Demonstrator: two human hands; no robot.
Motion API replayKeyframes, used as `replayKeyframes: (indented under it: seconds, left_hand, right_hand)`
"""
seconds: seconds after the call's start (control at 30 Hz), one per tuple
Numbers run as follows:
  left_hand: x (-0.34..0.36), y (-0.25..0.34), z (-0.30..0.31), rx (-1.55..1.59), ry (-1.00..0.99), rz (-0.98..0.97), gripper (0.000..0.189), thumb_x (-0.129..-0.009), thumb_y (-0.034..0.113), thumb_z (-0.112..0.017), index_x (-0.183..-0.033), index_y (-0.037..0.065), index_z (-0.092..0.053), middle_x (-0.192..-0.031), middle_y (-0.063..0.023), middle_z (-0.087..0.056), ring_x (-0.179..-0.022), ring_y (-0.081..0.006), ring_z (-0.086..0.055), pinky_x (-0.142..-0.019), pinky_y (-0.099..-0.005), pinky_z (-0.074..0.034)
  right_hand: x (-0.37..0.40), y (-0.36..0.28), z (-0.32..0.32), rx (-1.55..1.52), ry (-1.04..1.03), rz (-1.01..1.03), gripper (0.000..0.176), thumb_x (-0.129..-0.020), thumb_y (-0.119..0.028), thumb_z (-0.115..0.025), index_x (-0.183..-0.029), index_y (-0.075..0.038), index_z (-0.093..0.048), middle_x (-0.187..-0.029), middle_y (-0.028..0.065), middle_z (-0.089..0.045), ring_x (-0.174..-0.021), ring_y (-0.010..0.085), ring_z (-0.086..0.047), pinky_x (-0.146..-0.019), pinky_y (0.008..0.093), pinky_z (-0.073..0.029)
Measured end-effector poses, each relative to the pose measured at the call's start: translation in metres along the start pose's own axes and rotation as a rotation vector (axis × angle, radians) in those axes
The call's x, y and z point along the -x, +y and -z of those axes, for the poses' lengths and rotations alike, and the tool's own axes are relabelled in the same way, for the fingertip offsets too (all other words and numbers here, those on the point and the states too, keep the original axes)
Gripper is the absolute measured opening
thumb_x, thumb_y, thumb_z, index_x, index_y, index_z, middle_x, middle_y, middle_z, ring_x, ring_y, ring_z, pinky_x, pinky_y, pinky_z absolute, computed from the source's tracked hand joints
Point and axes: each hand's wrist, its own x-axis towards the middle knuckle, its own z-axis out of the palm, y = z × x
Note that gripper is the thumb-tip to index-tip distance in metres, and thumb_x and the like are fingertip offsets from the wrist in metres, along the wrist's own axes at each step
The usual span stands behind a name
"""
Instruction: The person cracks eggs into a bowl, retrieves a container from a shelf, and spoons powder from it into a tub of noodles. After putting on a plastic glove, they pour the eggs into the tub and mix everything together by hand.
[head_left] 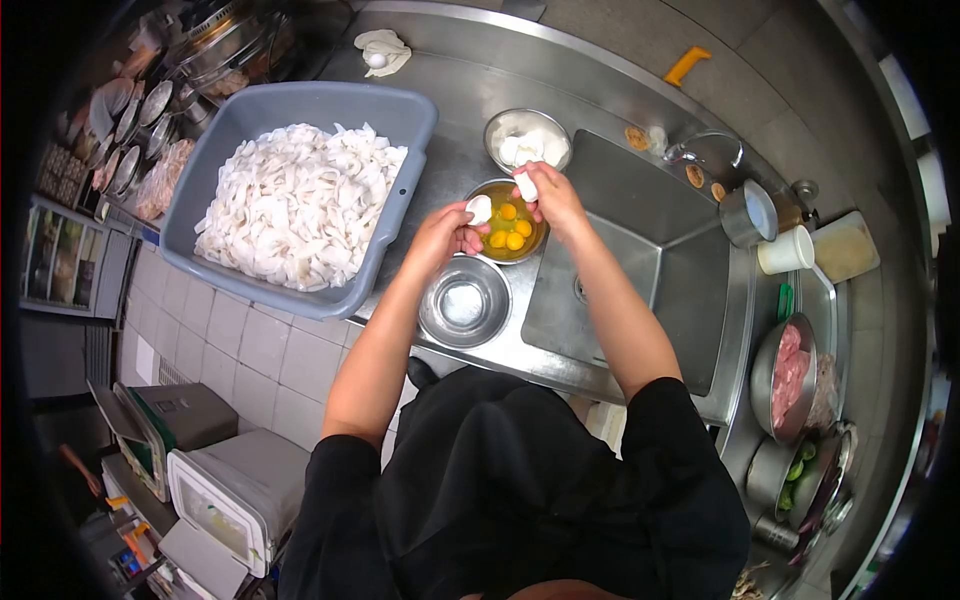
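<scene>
My left hand (450, 238) pinches one half of a white eggshell (479, 209). Between the fingers of my right hand (556, 204) is the other piece of eggshell (525, 187). Both hands are above a steel bowl (520, 261) that holds several whole yolks (515, 241) in clear egg white. Just behind it stands another steel bowl (489, 140) with white eggshells (533, 146) inside. Nearer to me, below my left hand, sits a shiny steel bowl (464, 302).
A large grey tub (402, 215) heaped with white strips (305, 205) stands left. To the right are a steel sink (620, 215), a faucet (715, 140), a pot (740, 215) and a bowl of pink meat (790, 375). A white egg (377, 61) rests on a cloth at the back.
</scene>
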Motion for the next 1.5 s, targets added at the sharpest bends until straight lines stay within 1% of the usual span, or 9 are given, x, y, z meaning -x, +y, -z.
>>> replayKeyframes:
  seconds: [0.3, 0.37, 0.5, 0.57, 0.67, 0.73, 0.83, 1.0, 1.5]
  left_hand:
    - [0.026, -0.002, 0.001, 0.109, -0.013, -0.085, 0.035, -0.097, 0.016, -0.046, -0.126, -0.003, -0.05, -0.099, -0.0166, -0.067, -0.072, -0.016, -0.062, -0.068, -0.0301, -0.051]
    - [0.035, -0.002, 0.001, 0.129, -0.009, -0.101, 0.035, -0.097, 0.016, -0.046, -0.126, -0.003, -0.05, -0.1, -0.0166, -0.067, -0.072, -0.0159, -0.061, -0.068, -0.03, -0.051]
    - [0.051, -0.011, 0.007, 0.132, 0.039, -0.088, 0.036, -0.095, 0.016, -0.047, -0.126, -0.003, -0.05, -0.104, -0.0157, -0.066, -0.076, -0.0173, -0.061, -0.069, -0.0301, -0.05]
    - [0.054, -0.017, 0.012, 0.128, 0.055, -0.081, 0.035, -0.095, 0.016, -0.048, -0.125, -0.002, -0.051, -0.104, -0.0147, -0.065, -0.077, -0.0172, -0.061, -0.068, -0.0301, -0.05]
    - [0.064, -0.018, 0.01, 0.178, 0.078, -0.072, 0.034, -0.095, 0.016, -0.05, -0.124, -0.002, -0.051, -0.101, -0.0121, -0.065, -0.077, -0.017, -0.061, -0.067, -0.0298, -0.049]
    - [0.064, -0.015, 0.008, 0.228, 0.069, -0.074, 0.033, -0.095, 0.012, -0.052, -0.124, -0.003, -0.052, -0.103, -0.0113, -0.064, -0.077, -0.0162, -0.063, -0.068, -0.029, -0.05]
    - [0.066, -0.021, 0.009, 0.232, 0.044, -0.048, 0.034, -0.094, 0.01, -0.053, -0.126, -0.002, -0.051, -0.103, -0.0117, -0.064, -0.079, -0.0177, -0.065, -0.069, -0.0295, -0.052]
    - [0.068, -0.03, 0.004, 0.288, 0.004, -0.044, 0.024, -0.094, 0.009, -0.057, -0.117, 0.003, -0.052, -0.103, -0.0104, -0.064, -0.08, -0.018, -0.065, -0.069, -0.0307, -0.053]
    - [0.084, -0.039, 0.005, 0.223, -0.03, -0.02, 0.022, -0.098, 0.019, -0.06, -0.114, 0.005, -0.054, -0.094, -0.0049, -0.064, -0.08, -0.0123, -0.063, -0.069, -0.0283, -0.052]
  right_hand:
    - [-0.057, -0.024, 0.019, 0.149, 0.209, 0.23, 0.034, -0.104, -0.037, -0.045, -0.108, -0.009, -0.065, -0.081, 0.0002, -0.064, -0.061, 0.0061, -0.049, -0.049, 0.0227, -0.042]
    - [-0.073, -0.017, 0.024, 0.419, 0.283, 0.328, 0.036, -0.103, -0.039, -0.047, -0.113, -0.011, -0.066, -0.085, 0.005, -0.068, -0.07, 0.0168, -0.061, -0.064, 0.0308, -0.052]
    - [-0.09, 0.01, 0.033, 0.836, 0.28, 0.412, 0.038, -0.1, -0.039, -0.05, -0.121, -0.012, -0.066, -0.099, 0.0114, -0.071, -0.088, 0.0302, -0.068, -0.085, 0.038, -0.053]
    - [-0.082, 0.02, 0.034, 1.127, 0.42, 0.654, 0.039, -0.097, -0.035, -0.055, -0.127, -0.013, -0.065, -0.116, 0.0158, -0.068, -0.106, 0.0355, -0.065, -0.095, 0.0409, -0.049]
    - [-0.028, 0.003, 0.013, 0.937, 0.326, 0.551, 0.038, -0.095, -0.027, -0.06, -0.129, -0.011, -0.063, -0.125, 0.0143, -0.065, -0.109, 0.0297, -0.064, -0.093, 0.0384, -0.05]
    - [0.008, 0.019, -0.002, 0.673, 0.1, 0.467, 0.038, -0.093, -0.017, -0.062, -0.13, -0.01, -0.062, -0.124, 0.0122, -0.064, -0.107, 0.0227, -0.064, -0.09, 0.0353, -0.051]
    - [0.071, 0.025, -0.035, 0.446, -0.242, 0.322, 0.063, -0.084, -0.013, -0.074, -0.143, -0.01, -0.05, -0.126, 0.0068, -0.06, -0.101, 0.0145, -0.059, -0.083, 0.031, -0.052]
    - [0.107, 0.029, -0.066, 0.544, -0.024, 0.43, 0.065, -0.079, -0.026, -0.08, -0.136, -0.005, -0.054, -0.117, 0.0129, -0.059, -0.1, 0.0262, -0.061, -0.089, 0.0367, -0.051]
    - [0.136, 0.039, -0.094, 0.642, 0.205, 0.541, 0.061, -0.08, -0.023, -0.078, -0.134, -0.003, -0.056, -0.108, 0.0123, -0.062, -0.09, 0.0251, -0.063, -0.08, 0.0362, -0.052]
